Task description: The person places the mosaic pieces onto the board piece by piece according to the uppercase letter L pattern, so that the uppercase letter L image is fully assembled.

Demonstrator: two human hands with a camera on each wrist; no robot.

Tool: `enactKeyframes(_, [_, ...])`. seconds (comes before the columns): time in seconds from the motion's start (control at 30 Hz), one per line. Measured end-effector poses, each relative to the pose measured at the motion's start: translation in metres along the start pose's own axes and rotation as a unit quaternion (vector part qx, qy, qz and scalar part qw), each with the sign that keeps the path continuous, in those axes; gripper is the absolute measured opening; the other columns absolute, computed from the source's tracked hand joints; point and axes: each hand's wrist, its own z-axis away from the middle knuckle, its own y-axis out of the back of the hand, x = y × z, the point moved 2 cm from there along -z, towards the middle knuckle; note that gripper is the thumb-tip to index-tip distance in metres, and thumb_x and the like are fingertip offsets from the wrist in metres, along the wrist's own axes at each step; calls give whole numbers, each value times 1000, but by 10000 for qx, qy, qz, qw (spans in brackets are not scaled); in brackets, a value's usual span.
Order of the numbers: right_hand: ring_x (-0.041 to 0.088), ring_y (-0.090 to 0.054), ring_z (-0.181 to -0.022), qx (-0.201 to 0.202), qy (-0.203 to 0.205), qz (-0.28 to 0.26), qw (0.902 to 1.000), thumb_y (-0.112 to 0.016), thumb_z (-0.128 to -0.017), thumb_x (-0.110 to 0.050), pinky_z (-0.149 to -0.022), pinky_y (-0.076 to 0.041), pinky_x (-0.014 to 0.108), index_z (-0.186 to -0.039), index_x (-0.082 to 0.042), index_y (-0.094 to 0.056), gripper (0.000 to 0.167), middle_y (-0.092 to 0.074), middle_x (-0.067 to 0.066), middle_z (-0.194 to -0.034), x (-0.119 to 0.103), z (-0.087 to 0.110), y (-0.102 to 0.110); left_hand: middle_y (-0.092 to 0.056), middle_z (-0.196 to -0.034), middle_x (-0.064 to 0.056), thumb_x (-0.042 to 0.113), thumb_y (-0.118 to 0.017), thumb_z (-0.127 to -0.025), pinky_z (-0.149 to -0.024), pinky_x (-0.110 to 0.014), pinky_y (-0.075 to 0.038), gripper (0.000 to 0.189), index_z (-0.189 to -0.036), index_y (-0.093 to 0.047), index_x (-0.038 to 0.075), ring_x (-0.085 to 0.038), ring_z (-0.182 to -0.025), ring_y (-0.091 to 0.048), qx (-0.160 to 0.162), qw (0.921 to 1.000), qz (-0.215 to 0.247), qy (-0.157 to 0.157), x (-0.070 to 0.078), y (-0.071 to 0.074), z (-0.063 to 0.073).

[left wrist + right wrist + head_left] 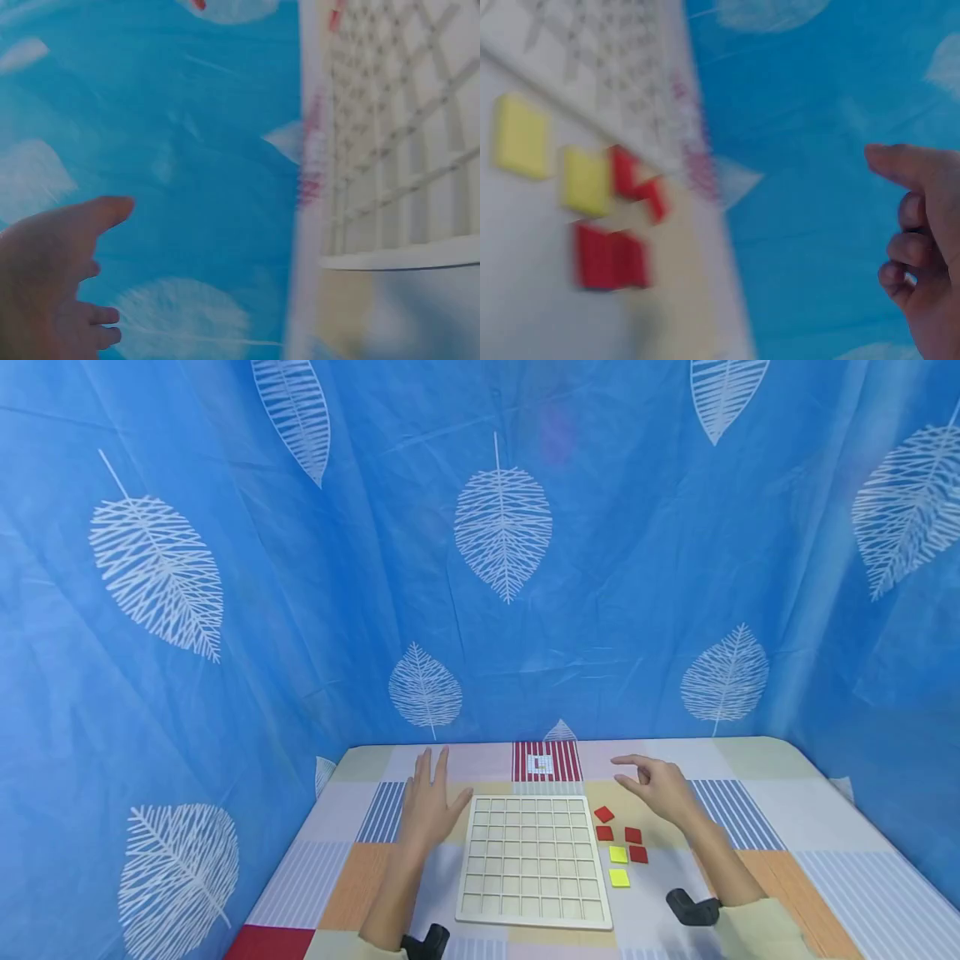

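In the head view my left hand (pixel 427 810) hovers at the left of a cream grid board (pixel 533 921), its fingers spread and nothing held. The left wrist view shows the same hand (pixel 52 262) with the thumb out. My right hand (pixel 663 789) is raised beyond the loose tiles at the board's right. Its index finger reaches out while the other fingers curl loosely around nothing, as the right wrist view of the hand (pixel 926 232) also shows. Below it lie several red tiles (pixel 633 835) and two yellow tiles (pixel 619 878). The board's cells hold no tiles.
A small white card (pixel 540 765) with a coloured pattern lies behind the board on the patchwork tablecloth (pixel 750 877). Blue curtains (pixel 600 610) with white leaf prints hang around the table's back and sides. Black straps (pixel 692 908) with cameras sit on the wrists.
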Motion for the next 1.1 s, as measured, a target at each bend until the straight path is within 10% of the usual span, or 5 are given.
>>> enactKeyframes(0.17, [13,-32,-48,-519,-556,-482,9959,-71,-81,-16,-38,-28,22,-114,-10,-66,33,-35,-2,-54,36,5,-36,-29,-143,-25,33,-61,-88,-103,-60,-27,72,-143,-27,2,-42,-131,-28,39,9983,571,121,-28,-40,11])
enactKeyframes(0.33, [12,-33,-47,-912,-808,-743,9898,-72,-81,-21,-38,-27,21,-116,-11,-66,37,-36,-2,-54,58,9,-60,-29,-144,-24,29,-61,-88,-105,-57,-25,72,-144,-25,2,-41,-131,-28,-528,9843,1667,224,-46,-76,26])
enactKeyframes(0.47, [13,-35,-49,-1179,-984,-792,9850,-72,-80,-25,-39,-28,20,-118,-13,-65,40,-37,0,-56,64,9,-70,-33,-144,-21,40,-60,-86,-103,-59,-27,75,-146,-26,9,-41,-131,-30,-920,9794,1676,656,-53,-93,40])
enactKeyframes(0.77, [13,-34,-51,-1265,-938,-591,9858,-72,-80,-23,-42,-28,21,-111,-10,-68,34,-37,0,-58,63,11,-73,-47,-137,-9,49,-58,-82,-110,-49,-20,68,-136,-46,9,-31,-131,-35,-1125,9910,728,18,-52,-99,49])
enactKeyframes(1.1, [10,-26,-45,-698,-845,-628,9920,-74,-78,-25,-38,-22,20,-103,-10,-68,29,-29,-4,-51,49,12,-74,-45,-139,-6,54,-56,-83,-111,-48,-18,67,-135,-48,11,-28,-132,-33,-1210,9902,700,52,-54,-97,50])
